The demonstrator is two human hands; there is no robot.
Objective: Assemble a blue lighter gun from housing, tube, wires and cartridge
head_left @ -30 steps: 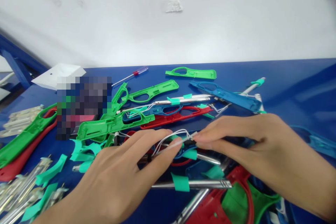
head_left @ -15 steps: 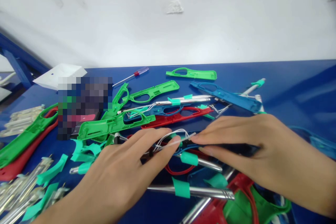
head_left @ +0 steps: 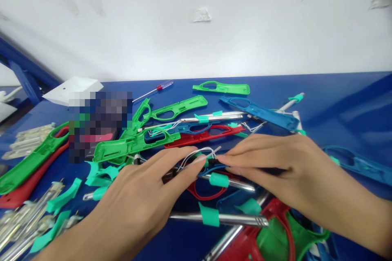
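Observation:
My left hand (head_left: 143, 191) is closed, its thumb and fingers gripping one end of a blue plastic handle half (head_left: 214, 169), mostly hidden by the fingers. Thin white wires (head_left: 200, 151) loop up between the left fingers and thumb. From the right, my right hand (head_left: 275, 167) pinches the same handle half, its fingertips against a small black part (head_left: 211, 162) by the wires. Below the hands lie a metal tube with green tape (head_left: 219, 180), a red handle loop (head_left: 208, 196) and another taped metal tube (head_left: 235, 220).
Green handle halves (head_left: 180, 107), a red half (head_left: 211, 133) and a blue half (head_left: 263, 113) lie behind my hands. A screwdriver (head_left: 165, 85) rests near the white wall. At left are metal and clear tubes (head_left: 33, 216), green tape strips (head_left: 65, 195) and a white box (head_left: 73, 87).
The white wires and a clear strip have shifted slightly left and down between my fingers. My right fingertips have moved left, from the strip's end to the black part.

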